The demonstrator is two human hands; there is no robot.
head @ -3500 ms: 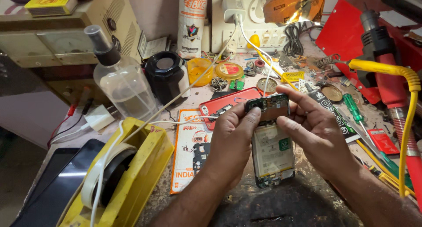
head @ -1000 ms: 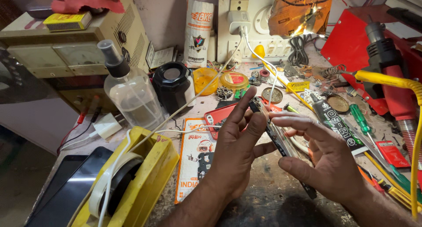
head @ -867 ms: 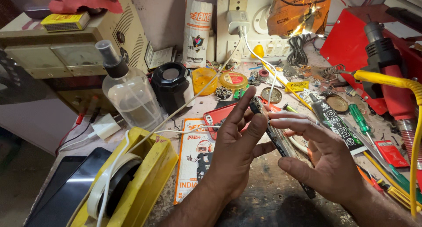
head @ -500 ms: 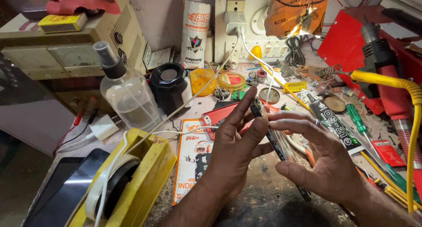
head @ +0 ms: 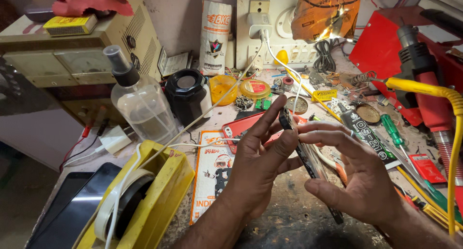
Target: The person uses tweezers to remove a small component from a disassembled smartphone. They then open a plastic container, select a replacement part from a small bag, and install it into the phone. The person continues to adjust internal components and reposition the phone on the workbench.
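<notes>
Where the cluttered workbench [head: 289,225] spreads below us, we see a beige meter box [head: 82,51] at the back left and a yellow tape dispenser [head: 144,200] at the near left. Beside it stands a clear spray bottle [head: 142,109]. Over the middle, our left hand [head: 258,169] and right hand [head: 359,179] hold a dark opened phone [head: 308,159] edge-on between them, just above the bench. Left fingers press its near side; right fingers are spread, their tips on its far edge.
</notes>
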